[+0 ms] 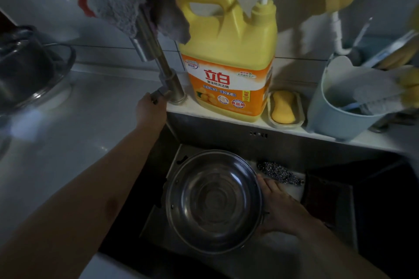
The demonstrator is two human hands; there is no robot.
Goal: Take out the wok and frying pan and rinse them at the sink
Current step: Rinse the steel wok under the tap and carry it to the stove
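Observation:
A round steel wok (214,201) lies in the dark sink basin (294,149), its shiny inside facing up. My right hand (278,208) holds the wok's right rim, fingers stretched along its outer side. My left hand (150,110) reaches up to the base of the steel faucet (158,61) and grips its lever handle (162,93). No water shows at the spout. A frying pan cannot be made out in the sink.
A grey cloth (131,0) hangs over the faucet top. A yellow detergent jug (229,59), a soap dish (284,108) and a pale blue bucket (340,115) line the sink's back ledge. A steel scourer (277,172) lies behind the wok. A dark pot (25,65) stands at far left.

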